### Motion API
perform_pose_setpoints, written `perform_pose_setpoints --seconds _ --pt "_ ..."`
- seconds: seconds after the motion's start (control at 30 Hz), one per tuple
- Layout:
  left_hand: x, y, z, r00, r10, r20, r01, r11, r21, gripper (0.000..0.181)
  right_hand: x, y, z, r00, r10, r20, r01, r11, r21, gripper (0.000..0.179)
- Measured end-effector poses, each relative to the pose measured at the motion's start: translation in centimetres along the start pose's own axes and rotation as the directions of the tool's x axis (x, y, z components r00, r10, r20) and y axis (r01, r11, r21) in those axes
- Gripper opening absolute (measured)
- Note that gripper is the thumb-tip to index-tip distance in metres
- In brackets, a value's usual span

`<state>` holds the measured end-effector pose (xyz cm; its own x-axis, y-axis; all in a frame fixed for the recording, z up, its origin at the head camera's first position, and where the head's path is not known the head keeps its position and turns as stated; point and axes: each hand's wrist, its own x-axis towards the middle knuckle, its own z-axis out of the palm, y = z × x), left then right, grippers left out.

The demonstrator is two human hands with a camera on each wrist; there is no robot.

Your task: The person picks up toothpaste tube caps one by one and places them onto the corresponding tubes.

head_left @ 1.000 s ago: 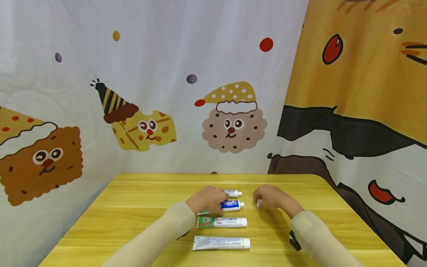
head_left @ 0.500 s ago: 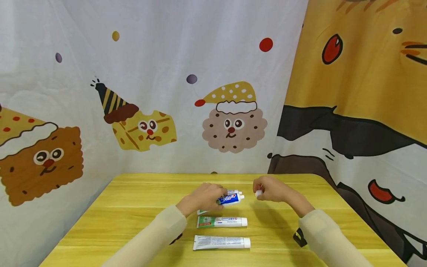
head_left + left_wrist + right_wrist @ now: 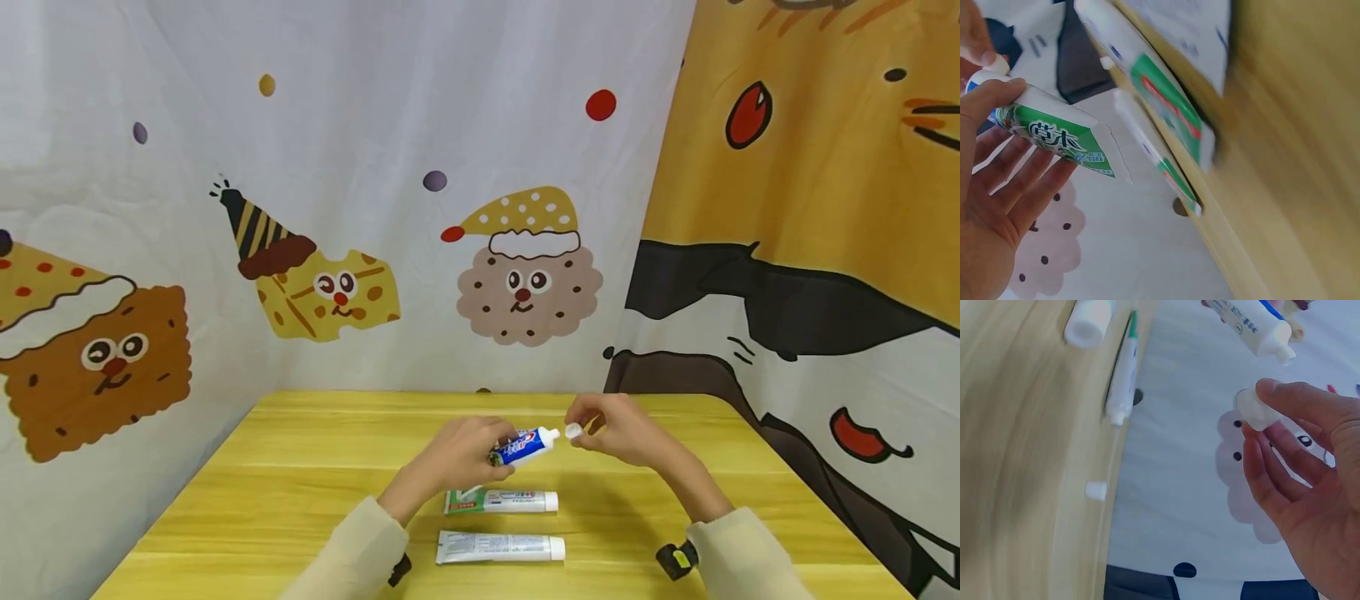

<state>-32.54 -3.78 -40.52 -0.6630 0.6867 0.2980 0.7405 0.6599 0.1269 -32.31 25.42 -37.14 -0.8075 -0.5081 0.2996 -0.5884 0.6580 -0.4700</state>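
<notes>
My left hand (image 3: 465,454) holds a blue, green and white toothpaste tube (image 3: 521,447) above the table, its nozzle end tilted up to the right. In the left wrist view the thumb presses one side of the tube (image 3: 1054,128) and the fingers support it from behind. The tube's bare nozzle (image 3: 1285,355) shows in the right wrist view. Just across from it, my right hand (image 3: 622,429) pinches a white cap (image 3: 1256,410) between thumb and fingertips. A small gap separates cap and nozzle.
A green-and-white toothpaste tube (image 3: 517,502) and a silvery white tube (image 3: 498,547) lie capped, nearer the person. Farther back, an uncapped tube (image 3: 1122,381) lies near the table's far edge. A loose white cap (image 3: 1096,490) rests on the wooden table (image 3: 1016,506).
The left hand has lifted the tube off the table and tilted its nozzle up. The right hand has risen with the cap, which is now closer to the nozzle.
</notes>
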Motion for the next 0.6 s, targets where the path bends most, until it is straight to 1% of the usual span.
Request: perform_pose_setpoints --seconds 0.07,0.2,0.37,0.47,0.6 --pt "-0.4 0.4 -0.1 1.000 0.006 -0.026 -0.006 1.000 -0.015 0.043 -0.5 -0.4 0.2 1.000 -0.023 -0.020 0.024 0.999 0.038 0.019" --pt "-1.1 1.1 -0.3 0.998 -0.009 -0.062 0.005 0.998 -0.064 0.042 -1.5 -1.0 0.6 0.994 -0.065 -0.089 0.076 0.990 0.119 0.021" --pt "-1.6 1.9 -0.7 0.997 -0.023 -0.069 0.014 0.992 -0.123 0.040 -2.5 -1.6 0.8 0.978 -0.103 -0.181 0.139 0.969 0.202 0.019" --pt "-1.7 2.2 -1.0 0.998 -0.015 -0.063 0.007 0.992 -0.128 0.039 -2.9 -1.8 0.7 0.972 -0.118 -0.202 0.168 0.954 0.250 0.019" --pt "-1.7 2.6 -1.2 0.999 -0.004 -0.050 -0.002 0.993 -0.120 0.040 -3.2 -2.0 0.6 0.977 -0.105 -0.185 0.165 0.922 0.351 0.019"
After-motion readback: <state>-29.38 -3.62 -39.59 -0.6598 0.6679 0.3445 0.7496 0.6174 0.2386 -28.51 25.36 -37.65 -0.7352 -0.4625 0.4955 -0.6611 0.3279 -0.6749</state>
